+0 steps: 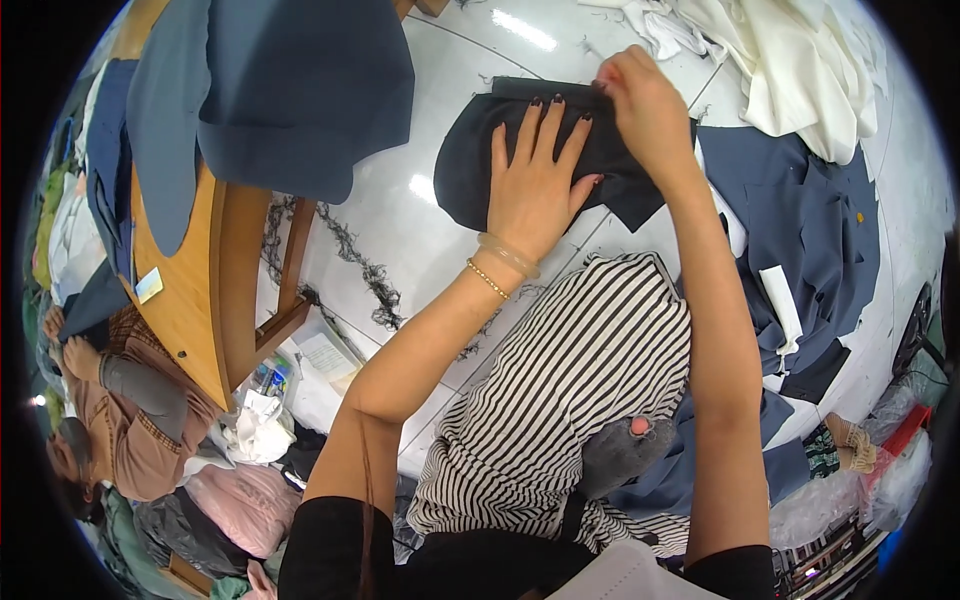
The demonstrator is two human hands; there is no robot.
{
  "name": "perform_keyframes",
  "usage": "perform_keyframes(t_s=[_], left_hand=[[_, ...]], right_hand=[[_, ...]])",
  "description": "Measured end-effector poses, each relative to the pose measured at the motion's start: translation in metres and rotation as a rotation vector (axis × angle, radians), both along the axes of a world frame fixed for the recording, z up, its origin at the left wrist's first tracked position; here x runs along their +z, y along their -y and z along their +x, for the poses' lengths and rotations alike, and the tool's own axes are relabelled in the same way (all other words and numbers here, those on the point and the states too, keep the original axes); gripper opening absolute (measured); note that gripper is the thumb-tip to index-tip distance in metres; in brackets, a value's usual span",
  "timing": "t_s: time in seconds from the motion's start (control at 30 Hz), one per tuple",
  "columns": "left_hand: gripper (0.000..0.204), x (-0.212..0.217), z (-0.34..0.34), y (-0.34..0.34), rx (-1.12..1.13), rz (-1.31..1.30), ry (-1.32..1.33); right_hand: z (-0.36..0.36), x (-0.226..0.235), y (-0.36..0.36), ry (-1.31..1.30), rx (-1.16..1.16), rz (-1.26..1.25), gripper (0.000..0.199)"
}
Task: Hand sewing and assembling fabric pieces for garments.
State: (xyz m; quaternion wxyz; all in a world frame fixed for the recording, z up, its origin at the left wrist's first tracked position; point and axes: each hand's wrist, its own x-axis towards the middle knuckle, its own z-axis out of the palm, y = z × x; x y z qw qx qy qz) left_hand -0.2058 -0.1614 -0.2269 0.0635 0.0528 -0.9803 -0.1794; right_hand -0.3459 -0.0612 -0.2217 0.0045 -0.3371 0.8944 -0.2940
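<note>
A black piece of fabric [462, 165] lies spread on the white tiled surface, with a folded strip along its far edge. My left hand [535, 185] rests flat on it, fingers stretched and spread. At the far right corner of that strip, my right hand [640, 115] is closed in a pinch on the fabric's edge; the fingertips are partly hidden. Black-and-white striped cloth [560, 370] covers my lap, and a grey cushion-like piece with a small pink tip [630, 450] sits on it.
Slate-blue fabric [810, 240] is heaped at the right, below white cloth [790, 70]. At the left stands a wooden table [190, 270] draped with grey-blue fabric [300, 100]. Another person [150, 420] works beyond it. Dark lint [365, 270] trails over the tiles.
</note>
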Motion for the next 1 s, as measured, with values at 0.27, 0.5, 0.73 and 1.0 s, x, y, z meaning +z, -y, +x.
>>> perform_keyframes(t_s=[0.27, 0.5, 0.73, 1.0], left_hand=[[0.056, -0.001, 0.0, 0.001, 0.002, -0.027, 0.012], [0.056, 0.0, 0.0, 0.0, 0.003, -0.017, 0.0], [0.056, 0.002, 0.0, 0.001, -0.004, -0.029, 0.015], [0.058, 0.0, 0.001, 0.001, -0.008, -0.05, 0.025]], right_hand=[[0.008, 0.004, 0.006, -0.088, 0.119, 0.075, 0.005], [-0.002, 0.015, -0.003, -0.014, 0.01, -0.054, 0.004], [0.004, 0.006, -0.004, 0.049, 0.039, 0.062, 0.005], [0.007, 0.01, -0.004, 0.022, 0.058, 0.081, 0.004]])
